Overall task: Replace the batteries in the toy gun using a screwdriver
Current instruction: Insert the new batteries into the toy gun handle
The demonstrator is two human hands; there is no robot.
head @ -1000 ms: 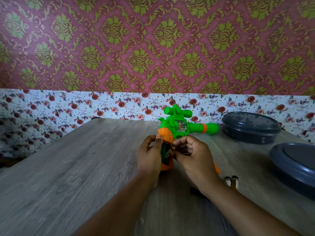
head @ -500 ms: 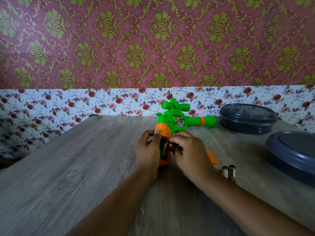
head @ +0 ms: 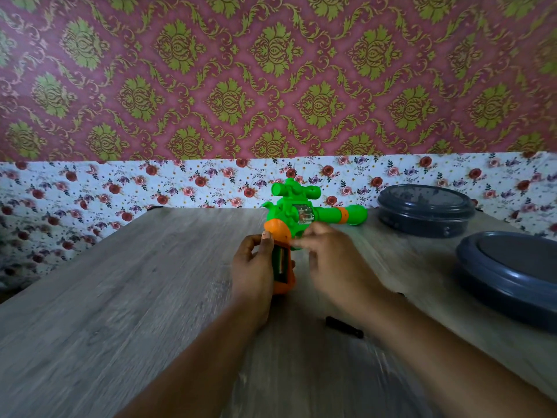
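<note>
Head view: near the table's (head: 126, 297) far edge, the left hand (head: 253, 267) grips the toy gun's (head: 297, 214) orange handle, steadying it upright so the open battery bay faces the blurred right hand (head: 331, 260), fingers loosely curled, apparently empty.

The right hand (head: 334, 260), at centre frame, is smeared by motion blur, so whether its fingertips pinch anything cannot be told. The left hand (head: 253, 270) hides the left side of the toy gun (head: 297, 215) grip. A dark grey dish (head: 512, 276) at right is cut by the frame edge. A small black object (head: 343, 326) beneath the right wrist is partly hidden.
</note>
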